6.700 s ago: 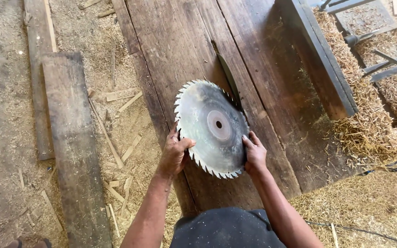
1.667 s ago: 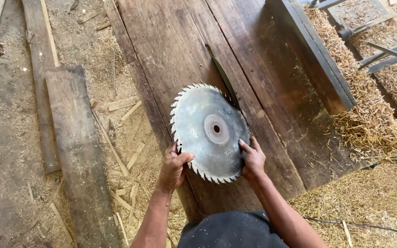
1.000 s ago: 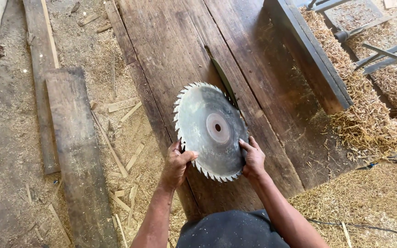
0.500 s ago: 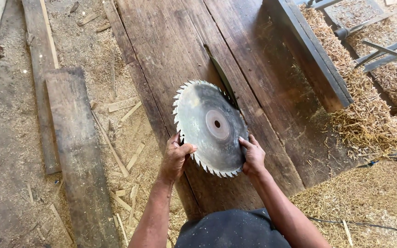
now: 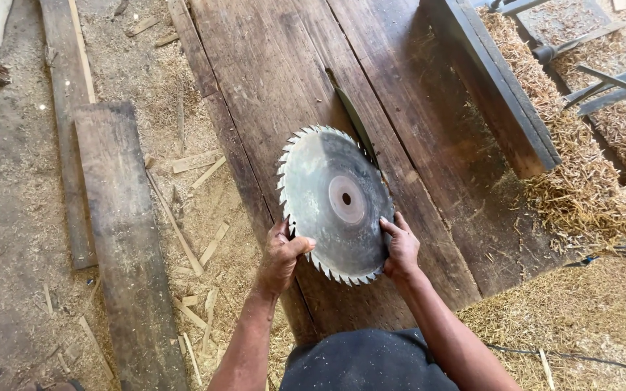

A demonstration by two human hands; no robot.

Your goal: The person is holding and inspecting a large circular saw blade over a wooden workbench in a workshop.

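Note:
A large round saw blade (image 5: 335, 203) with a toothed rim and a small centre hole is held flat above a dark wooden table (image 5: 269, 80). My left hand (image 5: 282, 255) grips its lower left edge, thumb on top. At the lower right edge my right hand (image 5: 401, 250) holds the rim. Just beyond the blade a narrow slot (image 5: 351, 116) runs along the table planks.
A dark wooden beam (image 5: 498, 80) lies on the table's right side. Heaps of wood shavings (image 5: 581, 195) pile up on the right, with metal bars (image 5: 603, 80) behind. Loose planks (image 5: 124, 246) and offcuts lie on the sawdust floor at left.
The blade and both hands have stayed almost in place, shifting slightly within the view. Both hands keep their grip on the rim.

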